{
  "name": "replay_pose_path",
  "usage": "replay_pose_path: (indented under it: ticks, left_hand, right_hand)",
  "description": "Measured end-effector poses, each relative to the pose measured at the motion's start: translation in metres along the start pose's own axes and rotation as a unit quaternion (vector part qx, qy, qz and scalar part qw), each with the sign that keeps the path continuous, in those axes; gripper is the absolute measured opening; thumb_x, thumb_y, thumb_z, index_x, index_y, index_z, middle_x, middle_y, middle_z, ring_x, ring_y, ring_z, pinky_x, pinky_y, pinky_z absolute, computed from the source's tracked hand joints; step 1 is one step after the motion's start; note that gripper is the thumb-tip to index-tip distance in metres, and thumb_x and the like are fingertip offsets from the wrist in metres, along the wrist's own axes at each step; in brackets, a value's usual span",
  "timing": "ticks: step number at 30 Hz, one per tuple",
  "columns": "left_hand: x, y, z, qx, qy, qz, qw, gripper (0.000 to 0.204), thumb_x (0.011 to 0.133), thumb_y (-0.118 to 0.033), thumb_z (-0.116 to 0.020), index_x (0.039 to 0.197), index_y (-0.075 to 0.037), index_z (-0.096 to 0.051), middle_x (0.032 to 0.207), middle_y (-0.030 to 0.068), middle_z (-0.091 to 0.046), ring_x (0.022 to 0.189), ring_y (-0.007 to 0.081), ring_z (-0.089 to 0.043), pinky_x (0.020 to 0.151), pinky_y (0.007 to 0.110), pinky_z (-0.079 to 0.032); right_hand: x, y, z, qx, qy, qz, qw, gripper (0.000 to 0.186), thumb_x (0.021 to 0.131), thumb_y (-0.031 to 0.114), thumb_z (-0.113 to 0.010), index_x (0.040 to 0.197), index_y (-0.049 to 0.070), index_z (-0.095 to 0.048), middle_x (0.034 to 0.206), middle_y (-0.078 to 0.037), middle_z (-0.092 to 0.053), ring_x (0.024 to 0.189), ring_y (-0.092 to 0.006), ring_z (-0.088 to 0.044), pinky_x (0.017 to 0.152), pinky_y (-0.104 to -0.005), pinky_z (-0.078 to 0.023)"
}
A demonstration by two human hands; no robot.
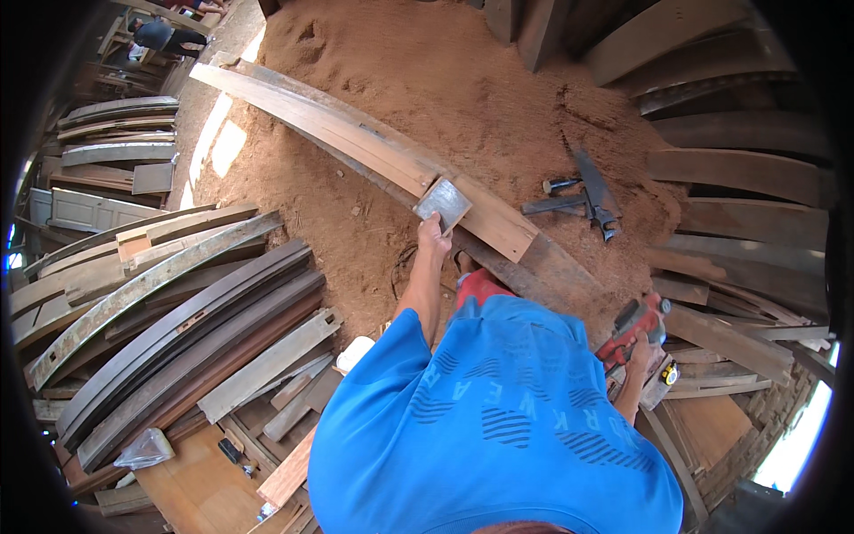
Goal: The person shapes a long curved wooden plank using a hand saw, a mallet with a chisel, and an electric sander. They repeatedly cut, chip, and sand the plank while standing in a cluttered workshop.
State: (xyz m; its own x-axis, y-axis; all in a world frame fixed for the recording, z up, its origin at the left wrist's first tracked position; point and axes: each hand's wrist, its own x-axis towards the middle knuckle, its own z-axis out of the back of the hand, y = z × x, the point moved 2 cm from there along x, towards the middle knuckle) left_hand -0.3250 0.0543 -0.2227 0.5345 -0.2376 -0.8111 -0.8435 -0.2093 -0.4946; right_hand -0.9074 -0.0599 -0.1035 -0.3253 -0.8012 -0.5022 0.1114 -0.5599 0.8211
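Note:
A pale, newly surfaced wooden beam (356, 133) lies slanting across a longer, rougher board (556, 271) on the sawdust-covered ground. My left hand (434, 237) is closed on the lower corner of a flat, grey, square block (443, 204), which rests on or just above the beam near its close end. Whether the block is wood or metal, I cannot make out. On the right, my right hand (641, 356) grips a red and black handheld power tool (630, 336), held well apart from the beam. A yellow and black tape measure (669, 371) is beside that hand.
Right of the beam, a handsaw (596, 187) and a hammer (553, 205) lie on the sawdust (427, 80). Stacked curved timbers (196, 320) crowd the left; more timbers (738, 173) line the right. A hand plane (233, 447) sits lower left. Another person (156, 37) stands far left.

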Motion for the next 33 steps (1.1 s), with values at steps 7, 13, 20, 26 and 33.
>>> replay_pose_path:
  ticks: [7,13,20,26,33]
  left_hand:
    - [-0.027,0.010,-0.011,0.054,0.048,-0.093,0.993,0.027,0.103,-0.015,-0.052,0.127,-0.015,-0.042,0.124,0.0040,-0.059,0.107,0.0244,-0.061,0.091,0.048,-0.050]
    - [-0.004,0.019,-0.025,0.016,0.016,-0.113,0.993,0.034,0.103,-0.018,-0.053,0.132,-0.006,-0.038,0.127,0.0123,-0.056,0.109,0.0254,-0.059,0.096,0.045,-0.048]
    - [-0.006,0.010,-0.035,0.090,0.019,-0.066,0.994,0.032,0.100,-0.021,-0.057,0.125,-0.003,-0.052,0.118,0.0133,-0.061,0.102,0.0290,-0.063,0.085,0.052,-0.055]
    - [0.007,-0.018,-0.005,0.262,-0.014,-0.034,0.964,0.041,0.098,-0.036,-0.062,0.128,-0.012,-0.046,0.122,0.0105,-0.059,0.099,0.0283,-0.060,0.076,0.047,-0.048]
    - [0.018,-0.032,-0.001,0.347,-0.036,0.002,0.937,0.047,0.096,-0.045,-0.063,0.128,-0.013,-0.050,0.116,0.0097,-0.059,0.096,0.0278,-0.058,0.079,0.044,-0.049]
  right_hand:
    - [-0.029,0.124,-0.160,-0.195,0.292,0.155,0.923,0.021,0.087,0.023,-0.071,0.091,0.005,-0.060,0.065,0.002,-0.054,0.051,-0.0080,-0.050,0.046,-0.0259,-0.040]
    - [-0.077,0.171,-0.271,-0.175,0.391,0.181,0.885,0.038,0.084,0.030,-0.073,0.107,0.002,-0.064,0.066,0.000,-0.057,0.053,-0.0094,-0.053,0.049,-0.0269,-0.042]
    - [-0.100,0.169,-0.306,-0.281,0.480,0.170,0.813,0.052,0.079,0.029,-0.072,0.121,-0.001,-0.063,0.080,-0.009,-0.066,0.066,-0.0131,-0.061,0.059,-0.0322,-0.050]
    - [-0.099,0.134,-0.264,-0.345,0.457,0.223,0.789,0.059,0.076,0.032,-0.072,0.121,-0.005,-0.063,0.100,-0.022,-0.071,0.092,-0.0311,-0.068,0.085,-0.0395,-0.052]
    - [-0.093,0.089,-0.155,-0.284,0.334,0.138,0.888,0.057,0.076,0.029,-0.072,0.121,-0.004,-0.063,0.110,-0.024,-0.070,0.102,-0.0337,-0.068,0.091,-0.0406,-0.051]
